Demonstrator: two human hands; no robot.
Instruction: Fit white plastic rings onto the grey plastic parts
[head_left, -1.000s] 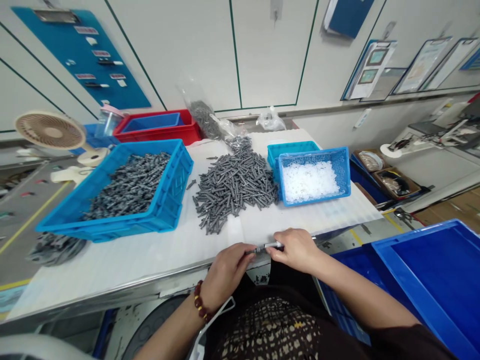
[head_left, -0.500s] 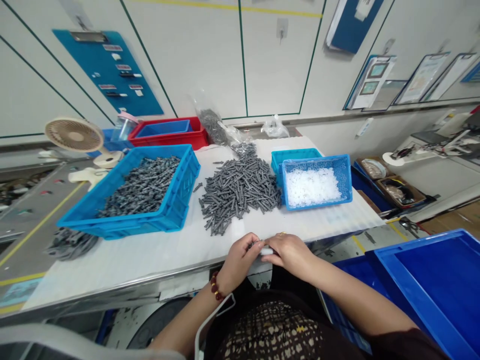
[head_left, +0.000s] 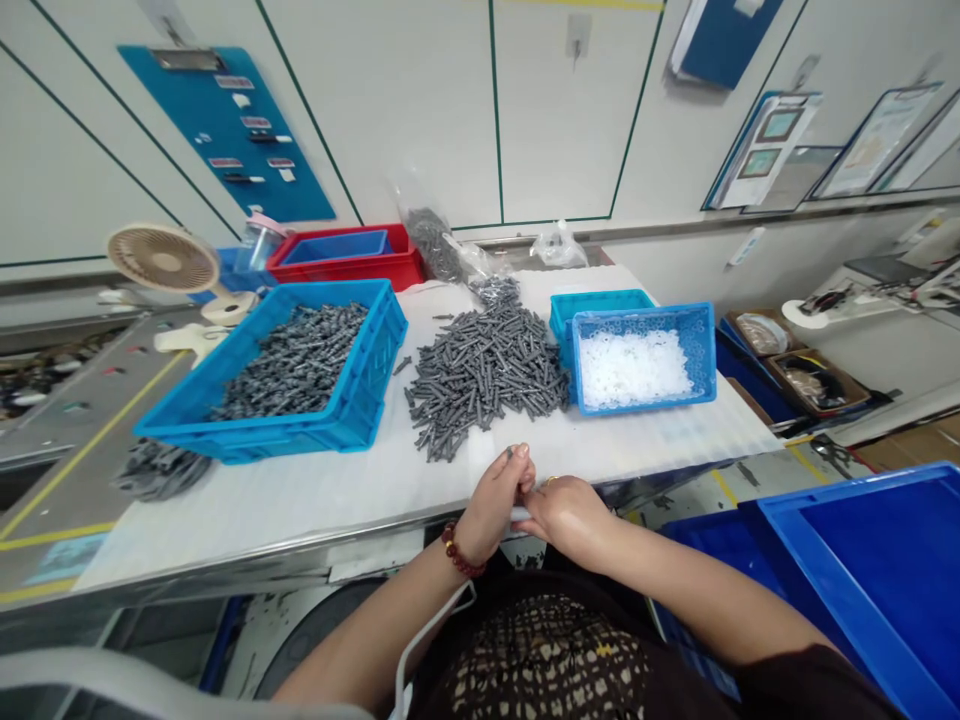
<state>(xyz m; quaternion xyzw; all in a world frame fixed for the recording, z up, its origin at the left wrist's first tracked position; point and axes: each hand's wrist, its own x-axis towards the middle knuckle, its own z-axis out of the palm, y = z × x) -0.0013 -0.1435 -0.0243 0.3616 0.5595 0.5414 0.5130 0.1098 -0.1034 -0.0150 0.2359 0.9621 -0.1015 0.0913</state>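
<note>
My left hand point(head_left: 495, 500), with a bead bracelet at the wrist, is closed in front of the table edge. A small grey tip shows between its thumb and finger, like the grey wall plugs on the table. Against it, my right hand point(head_left: 574, 515) is closed around a small white plastic piece point(head_left: 520, 514), mostly covered by the fingers. Just beyond both hands lies a heap of grey wall plugs point(head_left: 487, 375). To its right, a tilted blue bin point(head_left: 645, 404) holds many small white plastic pieces point(head_left: 634, 365).
A large blue crate point(head_left: 300, 440) of grey parts stands on the left, near a fan point(head_left: 165, 258). Behind are a red bin point(head_left: 409, 268) and plastic bags point(head_left: 559, 248). A teal bin point(head_left: 600, 300) supports the blue one. Blue trays point(head_left: 885, 580) sit at lower right.
My left hand has turned, its thumb now pointing up with a grey tip showing. My right hand stays close beside it on the white piece. The whole view has shifted slightly.
</note>
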